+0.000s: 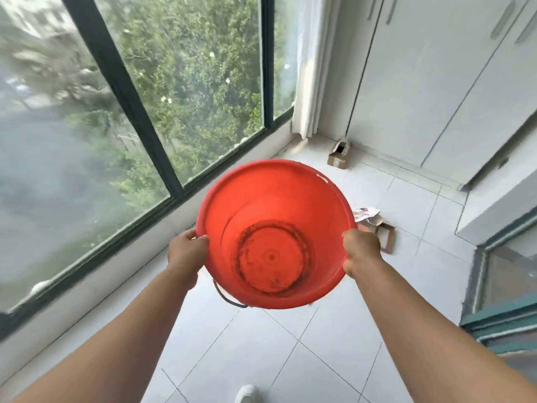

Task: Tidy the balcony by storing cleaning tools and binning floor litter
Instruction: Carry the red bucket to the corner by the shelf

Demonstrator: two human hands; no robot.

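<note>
I hold a red plastic bucket [273, 216] in the air over the white tiled floor, its mouth tilted toward me so its stained bottom shows; nothing lies inside. My left hand [187, 251] grips the rim on the left side and my right hand [360, 251] grips the rim on the right. A dark wire handle [229, 299] hangs below the bucket. On the floor past my right hand lie a flattened brown cardboard piece [388, 238] and a crumpled printed paper [366, 213]. A small open cardboard box [339, 155] sits near the far corner.
A large dark-framed window [122, 82] runs along the left, with a low white sill. A white curtain [308, 68] hangs in the corner. White cabinet doors [436, 82] fill the right wall. A teal-framed glass door [505, 286] stands at the right. My white shoe [247, 394] shows at the bottom.
</note>
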